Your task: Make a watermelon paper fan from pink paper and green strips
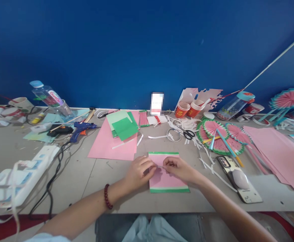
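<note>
A pink paper sheet with green bands at its near and far edges (167,181) lies flat on the grey table (86,174) in front of me. My left hand (139,171) and my right hand (178,168) rest on its middle, fingers pinched towards each other. Between them stretches a thin pale strip (160,165), too small to name surely. A dark red bead bracelet is on my left wrist.
Larger pink and green sheets (116,137) lie behind, with scissors (188,134) and white paper scraps. Watermelon paper fans (218,137) and a phone (239,179) lie at right. A glue gun (82,129), power strip (26,174), cables and bottle (51,97) are at left. Red cups (189,109) stand at the back.
</note>
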Demonstrator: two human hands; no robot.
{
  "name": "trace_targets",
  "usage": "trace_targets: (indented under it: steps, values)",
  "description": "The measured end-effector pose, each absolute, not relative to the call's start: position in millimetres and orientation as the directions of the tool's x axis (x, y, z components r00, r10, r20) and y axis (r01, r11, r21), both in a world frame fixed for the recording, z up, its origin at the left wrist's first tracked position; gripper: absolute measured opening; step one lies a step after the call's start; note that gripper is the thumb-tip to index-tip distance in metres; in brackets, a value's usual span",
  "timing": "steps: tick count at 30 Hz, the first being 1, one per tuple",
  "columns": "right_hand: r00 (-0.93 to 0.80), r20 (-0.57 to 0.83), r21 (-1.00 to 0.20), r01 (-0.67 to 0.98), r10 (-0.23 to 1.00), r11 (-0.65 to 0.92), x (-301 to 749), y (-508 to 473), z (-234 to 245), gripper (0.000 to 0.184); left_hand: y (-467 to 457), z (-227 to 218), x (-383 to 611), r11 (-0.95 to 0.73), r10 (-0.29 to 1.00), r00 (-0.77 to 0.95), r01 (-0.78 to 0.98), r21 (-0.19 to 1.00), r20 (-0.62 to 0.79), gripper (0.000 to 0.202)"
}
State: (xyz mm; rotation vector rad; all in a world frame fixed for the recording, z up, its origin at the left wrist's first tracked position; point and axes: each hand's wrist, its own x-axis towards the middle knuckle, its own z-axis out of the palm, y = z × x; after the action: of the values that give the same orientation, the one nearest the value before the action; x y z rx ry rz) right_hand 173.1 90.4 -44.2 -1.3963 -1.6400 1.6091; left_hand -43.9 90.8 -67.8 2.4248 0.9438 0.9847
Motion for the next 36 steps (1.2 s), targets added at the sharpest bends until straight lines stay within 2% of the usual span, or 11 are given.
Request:
trace_targets:
  steps: [4,10,13,21,36]
  values:
    - [-0.348,-0.216,-0.874,0.485,0.912,-0.022,186,117,-49,0.013,94,-74,-44,-0.743,0.667,0.593,0.493,0.452,0.45,0.018]
    - [-0.324,-0.261,-0.678,0.732,0.909,0.066,188,150,-50,0.016,94,-87,-44,-0.791,0.61,0.688,0.506,0.342,0.393,0.033]
    - [-0.328,-0.3,-0.595,0.798,0.896,0.093,184,156,-46,0.018,95,-88,-43,-0.803,0.596,0.701,0.507,0.314,0.391,0.037]
    - [-0.345,-0.389,-0.53,0.842,0.854,0.099,181,163,-42,0.023,95,-86,-43,-0.784,0.618,0.714,0.529,0.324,0.33,0.042]
    - [-0.327,-0.42,-0.455,0.883,0.846,0.115,176,164,-37,0.022,96,-79,-42,-0.753,0.645,0.734,0.561,0.343,0.213,0.041]
